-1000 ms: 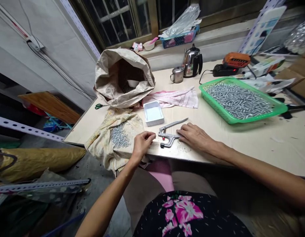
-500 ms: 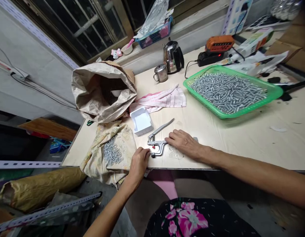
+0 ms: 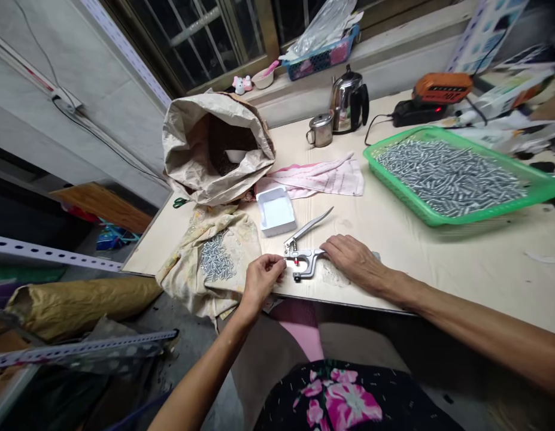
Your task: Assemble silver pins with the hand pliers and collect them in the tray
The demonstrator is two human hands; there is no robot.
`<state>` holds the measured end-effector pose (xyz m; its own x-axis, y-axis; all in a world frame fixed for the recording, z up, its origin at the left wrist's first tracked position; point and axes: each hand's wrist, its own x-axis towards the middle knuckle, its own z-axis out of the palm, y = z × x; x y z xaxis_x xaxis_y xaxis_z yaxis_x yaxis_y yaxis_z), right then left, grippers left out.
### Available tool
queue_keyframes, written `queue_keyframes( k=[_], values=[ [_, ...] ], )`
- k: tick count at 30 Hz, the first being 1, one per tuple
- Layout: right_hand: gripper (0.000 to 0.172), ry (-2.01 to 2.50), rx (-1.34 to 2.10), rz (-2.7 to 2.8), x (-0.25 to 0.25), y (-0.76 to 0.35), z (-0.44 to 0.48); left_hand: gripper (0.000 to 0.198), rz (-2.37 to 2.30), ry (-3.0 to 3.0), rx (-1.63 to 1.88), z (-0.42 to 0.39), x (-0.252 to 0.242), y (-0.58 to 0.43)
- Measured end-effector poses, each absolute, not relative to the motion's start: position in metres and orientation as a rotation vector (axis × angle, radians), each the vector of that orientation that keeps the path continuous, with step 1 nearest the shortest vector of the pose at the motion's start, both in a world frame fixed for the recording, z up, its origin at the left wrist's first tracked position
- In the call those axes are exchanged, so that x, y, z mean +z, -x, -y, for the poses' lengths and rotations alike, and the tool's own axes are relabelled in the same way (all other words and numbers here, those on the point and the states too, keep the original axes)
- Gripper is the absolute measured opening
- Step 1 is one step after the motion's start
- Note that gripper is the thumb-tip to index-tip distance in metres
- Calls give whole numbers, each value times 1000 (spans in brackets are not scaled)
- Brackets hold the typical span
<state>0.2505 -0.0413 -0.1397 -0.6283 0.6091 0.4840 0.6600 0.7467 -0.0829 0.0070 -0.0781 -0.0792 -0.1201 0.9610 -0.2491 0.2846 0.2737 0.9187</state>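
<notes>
Grey snap-fastener pliers (image 3: pixel 311 257) lie on the table with their upper lever raised. My right hand (image 3: pixel 354 260) is closed around the lower handle, its back upward. At the jaws, beside the red-tipped upper part, my left hand (image 3: pixel 260 280) pinches thumb and fingertips together; whatever is between them is too small to make out. Left of that hand, a patterned cloth (image 3: pixel 245 242) bears a pile of small silvery metal pieces (image 3: pixel 217 258). A white plastic box (image 3: pixel 277 212) sits just behind the pliers.
A large paper sack (image 3: pixel 182 143) with a white scoop inside lies open at the back left, near a pink-white towel (image 3: pixel 335 178). A green basket (image 3: pixel 407 200) full of metal pieces stands right. Behind are a kettle (image 3: pixel 344 108), a metal cup (image 3: pixel 321 131) and an orange battery (image 3: pixel 441 88).
The view has shifted, so the table's things appear farther right. My left fingertips have moved from the lower jaw up toward the upper one. My right hand keeps its grip on the handle.
</notes>
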Motion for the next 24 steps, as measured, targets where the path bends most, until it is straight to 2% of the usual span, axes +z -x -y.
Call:
queue_keyframes(
  k=[12, 24],
  values=[
    [19, 1016, -172, 2448, -134, -252, 43, 36, -1552, -1030, 849, 84, -91, -12],
    [24, 996, -300, 2405, -131, -256, 45, 50, -1571, -854, 781, 79, -87, -23]
  ],
)
